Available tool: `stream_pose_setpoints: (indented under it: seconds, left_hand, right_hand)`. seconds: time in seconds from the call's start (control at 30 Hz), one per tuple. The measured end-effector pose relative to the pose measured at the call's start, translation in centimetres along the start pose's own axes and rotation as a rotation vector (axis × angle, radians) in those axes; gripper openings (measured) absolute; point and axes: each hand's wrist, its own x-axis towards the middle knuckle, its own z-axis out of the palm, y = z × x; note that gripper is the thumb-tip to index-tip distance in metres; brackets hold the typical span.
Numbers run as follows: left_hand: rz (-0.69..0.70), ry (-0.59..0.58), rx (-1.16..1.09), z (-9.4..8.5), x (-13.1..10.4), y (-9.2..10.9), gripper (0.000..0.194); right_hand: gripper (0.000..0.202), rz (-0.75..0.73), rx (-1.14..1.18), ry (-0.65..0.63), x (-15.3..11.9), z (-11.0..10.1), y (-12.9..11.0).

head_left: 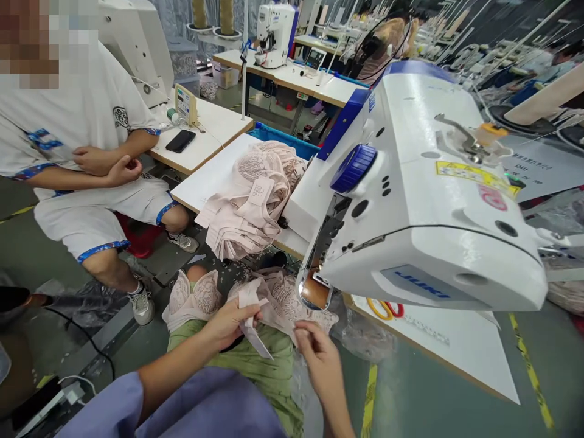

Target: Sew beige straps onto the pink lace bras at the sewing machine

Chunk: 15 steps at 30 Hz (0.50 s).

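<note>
My left hand (232,323) pinches the pale pink band of a lace bra (285,295) over my lap. A lighter strip of the band hangs below the fingers. At the other end of the stretched fabric, my right hand (318,348) has thumb and forefinger closed on its edge. Another pink lace bra (194,298) lies across my knee, left of my left hand. Just above and right of my hands is the head of a white JUKI sewing machine (410,182). A heap of similar bras (255,201) rests on the table beside the machine.
Orange and red-handled scissors (385,308) lie on the white table (465,359) at right. A seated person in white (91,134) is at left, near a table with a black phone (180,141). More sewing machines (276,36) stand behind.
</note>
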Motion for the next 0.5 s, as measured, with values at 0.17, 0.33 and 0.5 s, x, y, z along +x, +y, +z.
stream_pose_setpoints:
  seconds: [0.17, 0.33, 0.5]
  left_hand:
    - [0.288, -0.069, 0.385, 1.4, -0.9, -0.6, 0.039]
    - [0.364, -0.081, 0.598, 1.6, -1.3, -0.3, 0.041]
    - [0.391, -0.065, 0.593, 1.8, -1.0, -0.2, 0.037]
  right_hand:
    - [0.036, -0.051, 0.076, -0.103, 0.8, 4.6, -1.7]
    - [0.034, -0.019, 0.140, -0.080, 1.0, 5.2, -2.3]
    - [0.035, 0.049, 0.253, -0.186, 1.6, 4.8, -2.0]
